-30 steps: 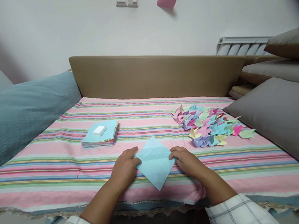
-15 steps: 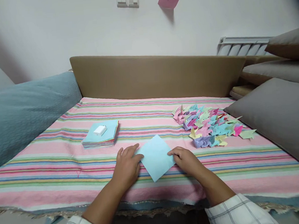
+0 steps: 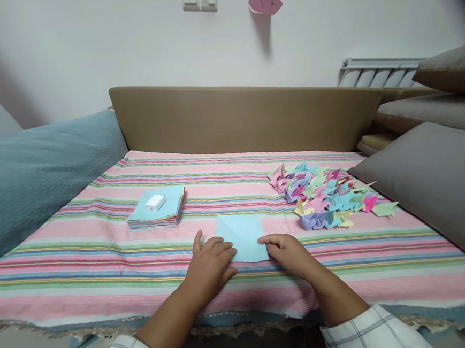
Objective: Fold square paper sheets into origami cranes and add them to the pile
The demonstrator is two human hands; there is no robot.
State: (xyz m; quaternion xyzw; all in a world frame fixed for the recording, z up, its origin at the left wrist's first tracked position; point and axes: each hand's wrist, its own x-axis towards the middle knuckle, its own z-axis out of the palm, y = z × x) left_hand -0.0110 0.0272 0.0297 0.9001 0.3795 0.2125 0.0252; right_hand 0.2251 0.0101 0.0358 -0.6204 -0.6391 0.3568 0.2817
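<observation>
A light blue square of paper (image 3: 243, 236) lies flat on the striped cloth (image 3: 102, 259), one edge facing me. My left hand (image 3: 211, 264) rests on its near left corner with the fingers stretched flat. My right hand (image 3: 289, 251) presses its near right corner, fingers curled low over the edge. A stack of coloured paper sheets (image 3: 158, 209) with a small white block (image 3: 155, 202) on top lies to the left, beyond my left hand. A heap of several folded paper cranes (image 3: 323, 196) in mixed colours lies to the right.
A blue-green cushion (image 3: 35, 173) borders the cloth on the left and grey cushions (image 3: 430, 180) on the right. A tan padded board (image 3: 244, 114) runs along the back. The cloth's fringed front edge (image 3: 244, 327) hangs just below my wrists.
The blue sheet has turned from a diamond pointing at me to a square lying edge-on. Both hands moved inward and slightly away from me, following its near corners.
</observation>
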